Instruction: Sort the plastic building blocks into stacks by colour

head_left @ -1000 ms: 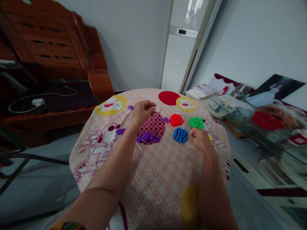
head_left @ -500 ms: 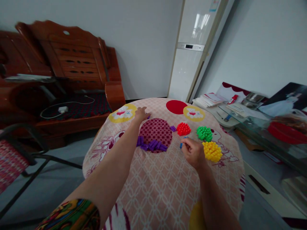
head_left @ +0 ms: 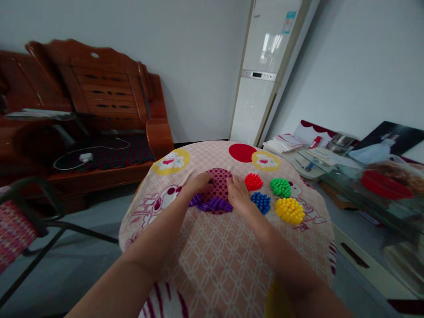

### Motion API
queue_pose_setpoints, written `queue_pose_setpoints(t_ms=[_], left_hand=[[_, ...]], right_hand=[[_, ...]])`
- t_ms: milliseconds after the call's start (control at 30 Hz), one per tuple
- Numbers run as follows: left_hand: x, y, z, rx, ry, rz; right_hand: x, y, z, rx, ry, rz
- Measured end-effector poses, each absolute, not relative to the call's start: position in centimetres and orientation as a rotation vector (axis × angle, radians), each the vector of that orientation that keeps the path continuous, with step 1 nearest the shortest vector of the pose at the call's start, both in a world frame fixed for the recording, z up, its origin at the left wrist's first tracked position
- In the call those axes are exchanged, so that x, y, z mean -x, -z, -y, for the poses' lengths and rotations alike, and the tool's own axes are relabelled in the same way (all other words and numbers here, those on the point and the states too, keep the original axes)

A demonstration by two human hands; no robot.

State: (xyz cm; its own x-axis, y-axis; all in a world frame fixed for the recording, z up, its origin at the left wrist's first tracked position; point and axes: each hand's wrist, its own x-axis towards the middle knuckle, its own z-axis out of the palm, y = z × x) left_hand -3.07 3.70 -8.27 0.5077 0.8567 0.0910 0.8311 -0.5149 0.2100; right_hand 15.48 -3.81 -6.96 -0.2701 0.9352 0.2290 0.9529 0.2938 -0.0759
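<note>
My left hand [head_left: 199, 183] rests on the left part of the dark-red checked circle printed on the cloth. Its fingers are bent, with a gap at the thumb, and I make out nothing in them. My right hand [head_left: 237, 191] lies at the circle's right edge, fingers stretched out and holding nothing. Purple strip-like pieces [head_left: 215, 204] lie in a loose row between the wrists, along the circle's near edge. Just right of my right hand sits a knobbly blue cluster [head_left: 260, 202]. A red cluster [head_left: 253, 181], a green one [head_left: 280, 187] and a yellow one [head_left: 289, 210] stand around it.
The round table wears a patterned cloth [head_left: 212, 251]. Right of it is a glass-topped stand [head_left: 338, 176] with papers [head_left: 285, 143] and a red bowl [head_left: 386, 184]. A wooden bench [head_left: 109, 92] stands at the back left, a chair [head_left: 20, 229] at the near left.
My left hand has come back toward me onto the circle. My right hand has let go of the blue cluster and moved left to the circle's edge. The view has shifted slightly.
</note>
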Motion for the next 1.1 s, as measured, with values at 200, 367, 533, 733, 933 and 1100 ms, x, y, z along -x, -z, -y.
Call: queue_pose_setpoints(t_ms=[200, 367, 533, 733, 933, 1100], left_hand=[[2.6, 8.5, 1.1, -2.659, -0.284, -1.332], [2.3, 8.8, 3.4, -2.599, -0.393, -1.396], [2.1, 9.0, 5.0, -2.53, -0.529, -1.395], [2.3, 9.0, 6.1, -2.416, -0.738, -1.276], [2.5, 9.0, 7.5, -2.305, -0.89, -1.247], [3.0, 9.3, 8.5, -2.212, -0.993, -1.27]], right_hand=[[-14.0, 6.9, 0.0, 2.111, 0.031, 2.29], [-14.1, 6.5, 0.1, 2.173, -0.007, 2.269], [-14.5, 6.6, 2.7, 2.111, -0.132, 2.239], [-15.0, 8.4, 7.2, 1.74, -0.4, 2.161], [-16.2, 10.6, 10.4, 1.512, -0.67, 1.816], [-17.5, 12.4, 11.7, 1.5, -0.817, 1.564]])
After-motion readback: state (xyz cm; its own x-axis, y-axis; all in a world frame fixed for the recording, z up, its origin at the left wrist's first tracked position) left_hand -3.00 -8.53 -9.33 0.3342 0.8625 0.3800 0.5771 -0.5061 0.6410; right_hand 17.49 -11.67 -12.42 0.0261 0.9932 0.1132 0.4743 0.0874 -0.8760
